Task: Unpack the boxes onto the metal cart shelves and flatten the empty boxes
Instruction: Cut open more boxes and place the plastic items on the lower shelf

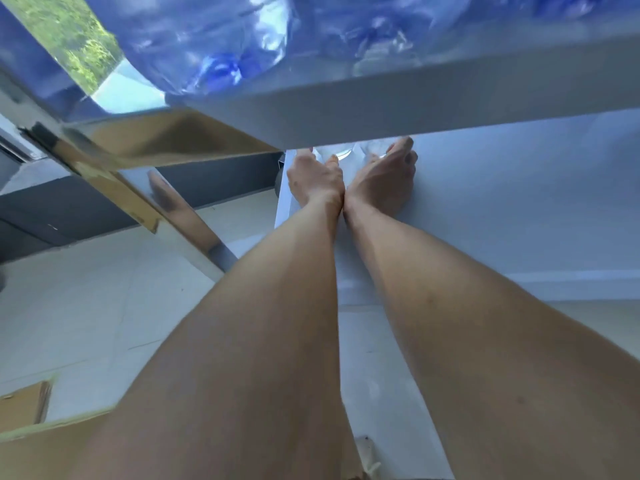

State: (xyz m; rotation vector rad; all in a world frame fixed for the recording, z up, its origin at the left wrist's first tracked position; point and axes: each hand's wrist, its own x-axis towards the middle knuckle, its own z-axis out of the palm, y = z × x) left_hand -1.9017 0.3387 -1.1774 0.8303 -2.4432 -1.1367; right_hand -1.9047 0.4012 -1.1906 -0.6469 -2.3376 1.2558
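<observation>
- Head view: my left hand (317,174) and right hand (384,178) reach under the upper grey metal cart shelf (398,105), each apparently cupping a clear glass item (341,152); I cannot tell how firm the hold is.
- Progress, judged: partway. Blue-wrapped clear plastic packs (214,46) sit on top; the brown cardboard box (31,431) at lower left is unflattened.
- Room: the shelf lip hangs low over my knuckles; the lower white shelf surface (519,202) is open rightward.

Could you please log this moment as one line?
left hand: on glass | right hand: on second glass | place: lower shelf | grip: unclear
</observation>
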